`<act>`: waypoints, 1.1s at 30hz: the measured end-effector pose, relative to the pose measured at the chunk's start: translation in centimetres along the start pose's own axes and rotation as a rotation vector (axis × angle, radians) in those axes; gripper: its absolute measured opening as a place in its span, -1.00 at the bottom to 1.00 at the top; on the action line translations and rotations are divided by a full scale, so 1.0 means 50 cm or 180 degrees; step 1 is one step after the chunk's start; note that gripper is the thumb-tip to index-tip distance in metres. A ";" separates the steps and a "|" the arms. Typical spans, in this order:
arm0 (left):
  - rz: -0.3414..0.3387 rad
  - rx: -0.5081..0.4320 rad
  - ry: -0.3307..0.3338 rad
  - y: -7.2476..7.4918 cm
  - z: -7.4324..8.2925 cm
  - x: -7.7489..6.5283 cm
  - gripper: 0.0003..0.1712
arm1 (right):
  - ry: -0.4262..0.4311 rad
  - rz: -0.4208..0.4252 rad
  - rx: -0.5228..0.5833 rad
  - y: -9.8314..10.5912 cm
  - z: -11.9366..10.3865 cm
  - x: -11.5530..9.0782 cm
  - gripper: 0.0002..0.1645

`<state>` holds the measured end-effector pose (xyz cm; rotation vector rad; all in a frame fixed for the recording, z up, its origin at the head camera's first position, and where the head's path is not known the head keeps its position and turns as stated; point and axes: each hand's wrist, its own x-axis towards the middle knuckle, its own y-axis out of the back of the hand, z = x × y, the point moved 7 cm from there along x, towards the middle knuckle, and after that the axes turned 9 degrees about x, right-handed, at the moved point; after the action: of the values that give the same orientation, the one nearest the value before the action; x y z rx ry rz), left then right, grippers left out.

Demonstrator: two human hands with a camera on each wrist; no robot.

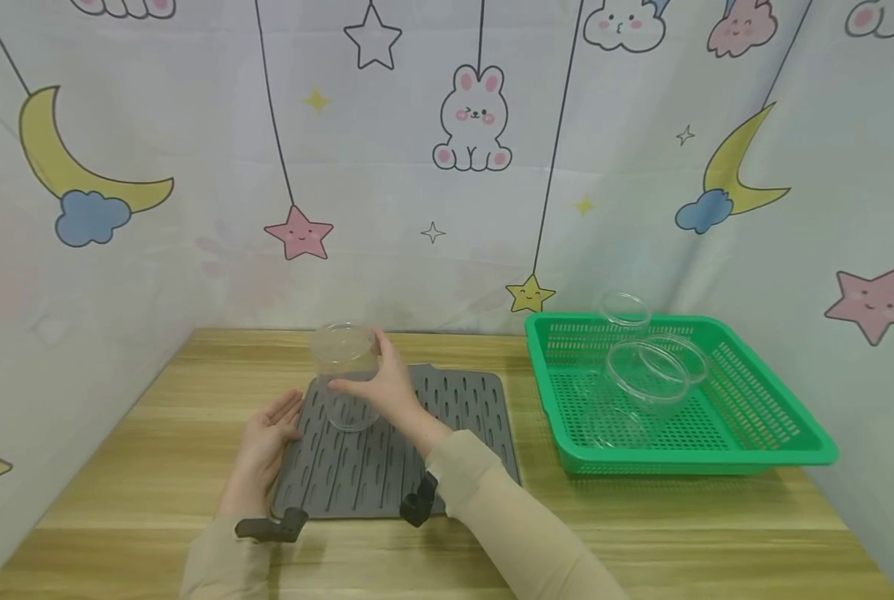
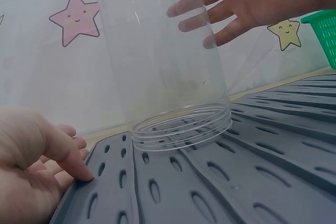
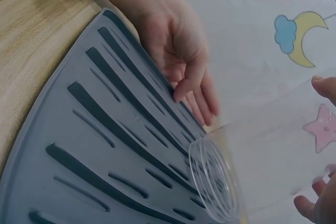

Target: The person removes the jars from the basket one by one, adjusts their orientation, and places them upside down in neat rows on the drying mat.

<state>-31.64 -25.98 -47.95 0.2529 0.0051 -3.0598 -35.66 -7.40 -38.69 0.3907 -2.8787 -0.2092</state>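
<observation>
A clear plastic jar (image 1: 342,358) stands mouth down near the back left of a grey ridged mat (image 1: 375,475). Its threaded rim (image 2: 181,129) is low against the mat in the left wrist view. My right hand (image 1: 390,387) holds the jar from the right, thumb in front and fingers spread round the far side. Beside the mat's left edge is my left hand (image 1: 262,442), fingers relaxed and holding nothing. Its thumb (image 2: 79,166) touches or nearly touches the mat's edge; I cannot tell which.
A green plastic basket (image 1: 686,457) sits on the right of the wooden table (image 1: 154,425). Several clear jars (image 1: 652,397) are in it, overlapping one another. A patterned curtain (image 1: 417,283) hangs behind the table and along both sides.
</observation>
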 end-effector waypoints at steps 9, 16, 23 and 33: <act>-0.0050 0.0065 -0.0031 -0.003 0.000 0.002 -0.08 | 0.0013 0.0044 0.0059 0.016 -0.017 -0.009 0.22; -0.0100 0.0069 -0.0058 -0.003 0.002 0.004 -0.07 | 0.0137 0.0081 0.0155 0.051 -0.064 -0.024 0.27; -0.0082 0.0117 -0.0020 0.000 -0.001 0.003 -0.07 | 0.0509 0.0129 0.0250 0.101 -0.135 -0.049 0.25; -0.0091 0.0145 0.0042 0.000 -0.002 0.009 -0.06 | 0.1262 0.0175 0.0237 0.191 -0.218 -0.109 0.26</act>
<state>-32.06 -26.03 -48.11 0.2784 -0.0608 -3.0894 -30.24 2.02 -27.65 0.3236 -2.5069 -0.0114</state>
